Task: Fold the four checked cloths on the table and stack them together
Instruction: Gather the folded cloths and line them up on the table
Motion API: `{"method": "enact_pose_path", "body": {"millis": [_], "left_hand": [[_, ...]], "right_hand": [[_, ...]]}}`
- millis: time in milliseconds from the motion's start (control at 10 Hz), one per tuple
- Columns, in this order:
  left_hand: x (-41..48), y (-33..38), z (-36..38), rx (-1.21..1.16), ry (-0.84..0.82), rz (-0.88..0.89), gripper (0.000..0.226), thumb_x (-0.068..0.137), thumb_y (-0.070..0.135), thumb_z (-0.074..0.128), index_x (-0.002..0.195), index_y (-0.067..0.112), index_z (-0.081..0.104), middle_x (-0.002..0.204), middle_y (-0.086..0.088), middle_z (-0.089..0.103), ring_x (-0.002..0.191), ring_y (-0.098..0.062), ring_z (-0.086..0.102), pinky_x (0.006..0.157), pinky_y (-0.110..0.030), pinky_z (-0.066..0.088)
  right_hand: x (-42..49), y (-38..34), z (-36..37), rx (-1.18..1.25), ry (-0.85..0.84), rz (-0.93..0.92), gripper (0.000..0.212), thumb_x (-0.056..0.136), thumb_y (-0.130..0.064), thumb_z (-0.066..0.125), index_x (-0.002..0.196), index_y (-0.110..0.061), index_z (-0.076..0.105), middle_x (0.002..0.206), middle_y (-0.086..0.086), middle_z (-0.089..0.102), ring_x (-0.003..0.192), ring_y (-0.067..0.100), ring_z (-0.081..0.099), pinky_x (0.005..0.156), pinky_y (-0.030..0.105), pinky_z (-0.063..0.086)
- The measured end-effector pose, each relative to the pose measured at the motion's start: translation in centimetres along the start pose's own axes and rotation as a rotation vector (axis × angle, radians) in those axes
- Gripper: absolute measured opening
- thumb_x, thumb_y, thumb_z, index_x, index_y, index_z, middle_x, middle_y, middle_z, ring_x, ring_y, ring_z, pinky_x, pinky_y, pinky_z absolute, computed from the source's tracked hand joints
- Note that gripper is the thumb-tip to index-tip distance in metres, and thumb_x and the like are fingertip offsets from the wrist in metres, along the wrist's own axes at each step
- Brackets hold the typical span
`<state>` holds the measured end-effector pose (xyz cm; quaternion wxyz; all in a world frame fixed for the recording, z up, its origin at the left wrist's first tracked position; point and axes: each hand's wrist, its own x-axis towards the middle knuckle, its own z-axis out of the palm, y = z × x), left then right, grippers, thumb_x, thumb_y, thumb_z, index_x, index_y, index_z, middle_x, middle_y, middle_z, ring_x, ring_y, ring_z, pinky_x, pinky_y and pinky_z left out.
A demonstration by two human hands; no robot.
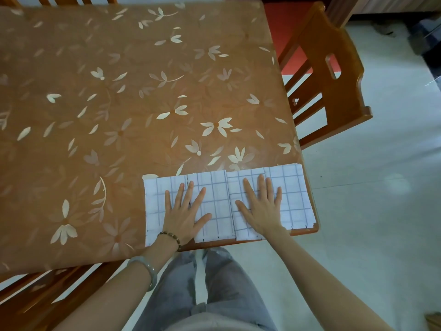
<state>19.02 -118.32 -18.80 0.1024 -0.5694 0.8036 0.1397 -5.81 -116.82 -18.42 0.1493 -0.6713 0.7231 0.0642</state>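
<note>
Checked cloths (pixel 220 199) lie flat at the table's (pixel 119 103) near right corner as two sections side by side, edges touching, near edges at the table rim. The right section shows stacked layers at its outer edge, count unclear. Left hand (pixel 185 213) is palm-down on the left section, fingers straight and spread. Right hand (pixel 262 209) is the same on the right section. Bead bracelet (pixel 169 236) and pale bangle (pixel 145 271) on the left wrist. Wooden chair (pixel 334 80) beside the table's right edge

The one wide camera sits on my head, looking forward and steeply down, close over my left hand (pixel 183 211) and right hand (pixel 261 209); the desk (pixel 119 115) spreads beyond and left of them.
</note>
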Motion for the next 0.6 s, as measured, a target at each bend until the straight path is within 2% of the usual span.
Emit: {"method": "enact_pose_path", "body": {"millis": [100, 300, 400, 500, 600], "left_hand": [[-0.7, 0.3, 0.4, -0.021, 0.038, 0.0, 0.071, 0.091, 0.069, 0.014, 0.151, 0.03, 0.017, 0.158, -0.01, 0.018, 0.145, -0.035, 0.015, 0.112, -0.058, 0.002], [-1.8, 0.7, 1.9, -0.005, -0.017, 0.002, 0.07, 0.092, 0.068, 0.014, 0.15, 0.03, 0.018, 0.156, -0.011, 0.025, 0.143, -0.035, 0.017, 0.11, -0.06, 0.007], [-1.8, 1.0, 1.4, 0.004, -0.07, -0.026, 0.07, 0.092, 0.068, 0.013, 0.15, 0.03, 0.018, 0.156, -0.011, 0.027, 0.142, -0.037, 0.023, 0.11, -0.059, 0.005], [-1.9, 1.3, 0.7, -0.013, -0.065, -0.026, 0.072, 0.091, 0.07, 0.008, 0.15, 0.031, 0.019, 0.157, -0.01, 0.024, 0.144, -0.035, 0.019, 0.114, -0.056, 0.0], [-1.2, 1.1, -2.3, -0.165, 0.064, -0.066, 0.073, 0.089, 0.071, 0.014, 0.151, 0.032, 0.015, 0.161, -0.004, 0.004, 0.148, -0.026, -0.004, 0.116, -0.046, -0.012]], "right_hand": [[-0.8, 0.4, -0.2, 0.01, 0.066, -0.014, 0.069, 0.091, -0.067, 0.02, 0.15, -0.031, 0.016, 0.159, 0.014, 0.017, 0.146, 0.036, 0.013, 0.113, 0.059, 0.005], [-2.2, 0.7, 1.7, -0.051, -0.023, -0.029, 0.072, 0.092, -0.069, 0.013, 0.151, -0.029, 0.014, 0.159, 0.013, 0.015, 0.145, 0.037, 0.012, 0.114, 0.058, 0.012], [-2.0, 0.5, 1.5, -0.081, -0.086, -0.01, 0.075, 0.09, -0.07, 0.009, 0.152, -0.029, 0.012, 0.16, 0.012, 0.009, 0.146, 0.035, 0.003, 0.114, 0.056, 0.003], [-1.9, 0.4, 0.4, -0.027, -0.074, -0.036, 0.075, 0.089, -0.066, 0.014, 0.152, -0.026, 0.02, 0.16, 0.013, 0.007, 0.147, 0.035, 0.0, 0.114, 0.055, -0.001], [-1.3, -1.2, -2.6, 0.19, 0.079, -0.029, 0.062, 0.089, -0.049, 0.04, 0.143, -0.018, 0.039, 0.157, 0.016, 0.019, 0.146, 0.035, 0.011, 0.115, 0.054, 0.009]]}}
